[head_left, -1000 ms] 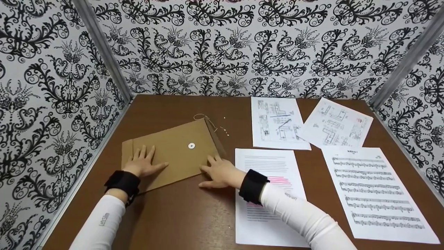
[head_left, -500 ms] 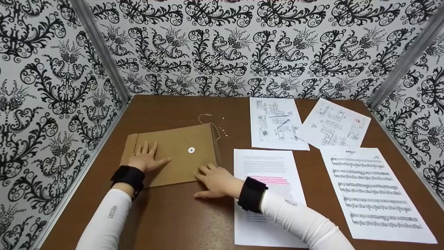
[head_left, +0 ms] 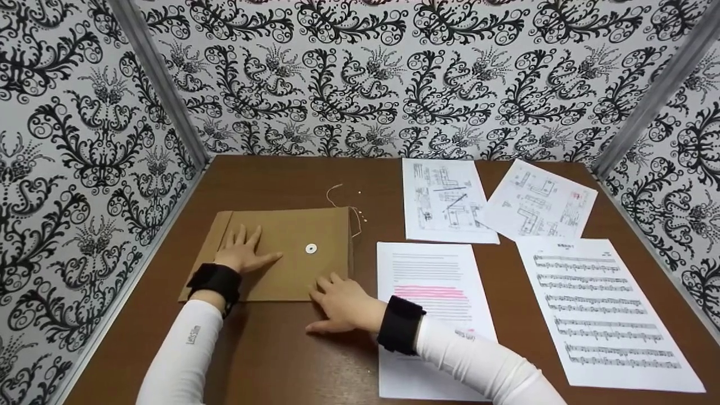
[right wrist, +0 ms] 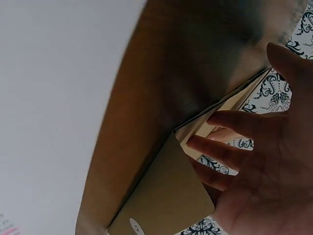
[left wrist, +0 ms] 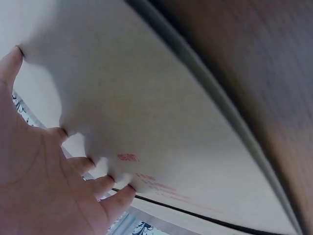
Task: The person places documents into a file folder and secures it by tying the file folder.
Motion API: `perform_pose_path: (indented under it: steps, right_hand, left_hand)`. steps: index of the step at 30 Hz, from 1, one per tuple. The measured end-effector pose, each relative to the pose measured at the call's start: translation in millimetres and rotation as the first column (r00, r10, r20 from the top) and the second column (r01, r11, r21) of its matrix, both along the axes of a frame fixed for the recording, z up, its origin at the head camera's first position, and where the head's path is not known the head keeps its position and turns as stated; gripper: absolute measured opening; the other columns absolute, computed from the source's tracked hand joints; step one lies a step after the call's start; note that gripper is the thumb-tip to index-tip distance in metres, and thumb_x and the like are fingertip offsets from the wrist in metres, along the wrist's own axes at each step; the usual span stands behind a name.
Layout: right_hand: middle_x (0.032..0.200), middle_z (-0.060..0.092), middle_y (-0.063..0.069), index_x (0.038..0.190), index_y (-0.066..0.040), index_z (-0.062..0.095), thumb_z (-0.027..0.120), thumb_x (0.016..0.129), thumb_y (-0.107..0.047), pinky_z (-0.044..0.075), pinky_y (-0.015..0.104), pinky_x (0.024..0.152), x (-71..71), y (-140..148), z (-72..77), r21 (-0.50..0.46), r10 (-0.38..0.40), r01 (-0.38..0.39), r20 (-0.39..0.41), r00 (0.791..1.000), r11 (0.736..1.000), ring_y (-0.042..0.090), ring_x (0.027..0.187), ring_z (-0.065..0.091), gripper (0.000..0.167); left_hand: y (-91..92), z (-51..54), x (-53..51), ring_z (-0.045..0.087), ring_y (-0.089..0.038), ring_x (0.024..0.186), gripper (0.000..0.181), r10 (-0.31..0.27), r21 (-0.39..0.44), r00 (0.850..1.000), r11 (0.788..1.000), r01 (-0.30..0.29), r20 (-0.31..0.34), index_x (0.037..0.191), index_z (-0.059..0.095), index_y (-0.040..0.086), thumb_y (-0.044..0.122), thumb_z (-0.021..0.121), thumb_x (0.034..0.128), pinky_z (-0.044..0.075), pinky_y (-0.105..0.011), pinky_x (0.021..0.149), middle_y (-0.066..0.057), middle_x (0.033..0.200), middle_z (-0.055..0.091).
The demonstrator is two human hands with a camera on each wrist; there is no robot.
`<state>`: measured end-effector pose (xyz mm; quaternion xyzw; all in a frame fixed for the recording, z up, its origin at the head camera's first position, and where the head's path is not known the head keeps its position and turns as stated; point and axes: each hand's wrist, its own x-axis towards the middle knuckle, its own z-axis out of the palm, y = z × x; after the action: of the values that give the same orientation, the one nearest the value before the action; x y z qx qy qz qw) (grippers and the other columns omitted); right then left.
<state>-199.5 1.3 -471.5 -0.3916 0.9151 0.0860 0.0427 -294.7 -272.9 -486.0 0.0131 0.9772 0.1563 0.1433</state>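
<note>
A brown paper envelope (head_left: 281, 225) with a white button disc (head_left: 311, 248) lies flat on the left half of the table. From its right edge trails a thin string (head_left: 332, 194). My left hand (head_left: 242, 256) rests on the envelope's left part with fingers spread; faint red print shows near the fingertips in the left wrist view. At the lower right corner, my right hand (head_left: 342, 304) touches the envelope with extended fingers, its thumb apart over the table. In the right wrist view, a tan envelope flap (right wrist: 164, 188) bears another white disc (right wrist: 136, 226), partly cut off.
To the right lie a text sheet (head_left: 427, 270) with pink highlighting, partly under my right forearm, and a music sheet (head_left: 607, 309). Behind them are two drawing sheets, one upright (head_left: 444, 199) and one angled (head_left: 540, 199). Patterned walls (head_left: 349, 73) border the brown table (head_left: 270, 180).
The envelope has turned clockwise, so its lower edge now runs level, and has shifted slightly toward me. Both hands moved with it, the left slightly rightward, the right nearer to me.
</note>
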Motion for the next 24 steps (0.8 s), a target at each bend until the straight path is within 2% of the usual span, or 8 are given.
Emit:
perform_pose_path:
  steps: [3, 9, 14, 16, 18, 20, 22, 24]
  right_hand:
    - [0.150, 0.054, 0.005, 0.154, -0.020, 0.047, 0.048, 0.093, -0.075, 0.058, 0.035, 0.093, 0.5, -1, 0.9, 0.005, -0.017, 0.017, 0.033, 0.999, 1.000, 0.023, 0.129, 0.054, 0.082]
    - [0.150, 0.053, 0.004, 0.152, -0.024, 0.050, 0.044, 0.099, -0.070, 0.058, 0.038, 0.097, -3.2, 0, 2.5, -0.013, -0.040, 0.041, 0.084, 0.996, 0.999, 0.024, 0.133, 0.054, 0.071]
    - [0.140, 0.061, 0.004, 0.138, -0.021, 0.063, 0.048, 0.101, -0.062, 0.059, 0.040, 0.094, -6.0, 7, 8.8, -0.082, -0.024, 0.033, 0.110, 0.994, 0.996, 0.025, 0.124, 0.061, 0.057]
    - [0.133, 0.064, 0.004, 0.132, -0.019, 0.066, 0.052, 0.101, -0.058, 0.059, 0.040, 0.093, -6.8, 11, 13.7, -0.126, -0.002, 0.013, 0.089, 0.996, 0.992, 0.025, 0.119, 0.064, 0.052]
    - [0.127, 0.067, 0.004, 0.127, -0.018, 0.068, 0.057, 0.100, -0.053, 0.059, 0.039, 0.091, -8.5, 16, 19.2, -0.184, 0.016, -0.007, 0.047, 0.999, 0.983, 0.025, 0.113, 0.066, 0.046]
    - [0.122, 0.069, 0.004, 0.124, -0.016, 0.070, 0.063, 0.098, -0.047, 0.059, 0.038, 0.088, -12.0, 21, 23.1, -0.251, 0.020, -0.025, -0.025, 1.000, 0.968, 0.024, 0.109, 0.068, 0.041]
    - [0.114, 0.072, 0.003, 0.118, -0.015, 0.073, 0.067, 0.096, -0.041, 0.059, 0.037, 0.083, -16.8, 27, 26.6, -0.334, -0.001, -0.026, -0.081, 0.997, 0.942, 0.023, 0.101, 0.070, 0.035]
    - [0.107, 0.073, 0.004, 0.112, -0.013, 0.074, 0.070, 0.095, -0.036, 0.060, 0.037, 0.078, -22.2, 33, 29.6, -0.427, -0.045, 0.000, -0.097, 0.994, 0.904, 0.022, 0.094, 0.071, 0.029]
  left_hand:
    - [-4.2, -7.8, -5.7, -0.002, -0.058, 0.155, 0.117, -0.017, 0.008, 1.000, 1.000, 0.017, -0.016, 0.165, 0.014, 0.012, 0.087, 0.049, 0.0823, 0.012, -0.076, 0.122, -0.033, 0.169, 0.000]
    - [-3.4, -3.2, -6.0, 0.000, -0.059, 0.155, 0.114, -0.019, 0.041, 1.000, 0.999, 0.019, -0.022, 0.164, 0.019, 0.011, 0.081, 0.056, 0.0831, 0.012, -0.074, 0.123, -0.034, 0.168, 0.003]
    - [-9.8, -18.6, -11.0, 0.000, -0.057, 0.156, 0.120, -0.019, 0.052, 0.998, 0.998, 0.022, -0.053, 0.165, 0.018, 0.013, 0.090, 0.051, 0.0786, 0.010, -0.073, 0.124, -0.032, 0.170, 0.003]
    - [-10.4, -18.4, -9.7, 0.000, -0.059, 0.155, 0.122, -0.025, 0.053, 0.998, 0.998, 0.028, -0.053, 0.165, 0.018, 0.012, 0.091, 0.050, 0.0778, 0.010, -0.074, 0.124, -0.033, 0.169, 0.003]
    - [-9.5, -14.9, -6.5, 0.000, -0.059, 0.155, 0.122, -0.022, 0.064, 0.998, 0.998, 0.025, -0.051, 0.165, 0.019, 0.012, 0.090, 0.051, 0.0776, 0.010, -0.074, 0.123, -0.033, 0.169, 0.003]
    - [-5.5, -4.5, -1.0, 0.000, -0.060, 0.154, 0.119, -0.027, 0.069, 0.999, 0.997, 0.029, -0.038, 0.164, 0.019, 0.010, 0.087, 0.053, 0.0798, 0.011, -0.074, 0.123, -0.035, 0.168, 0.004]
    - [-1.8, 3.9, 3.1, 0.000, -0.060, 0.154, 0.115, -0.030, 0.066, 0.999, 0.997, 0.032, -0.029, 0.164, 0.019, 0.009, 0.083, 0.054, 0.0831, 0.012, -0.074, 0.123, -0.035, 0.168, 0.004]
    - [1.1, 10.8, 6.3, 0.001, -0.060, 0.154, 0.110, -0.035, 0.050, 0.999, 0.998, 0.037, -0.027, 0.164, 0.018, 0.007, 0.077, 0.055, 0.0870, 0.013, -0.074, 0.123, -0.036, 0.167, 0.004]
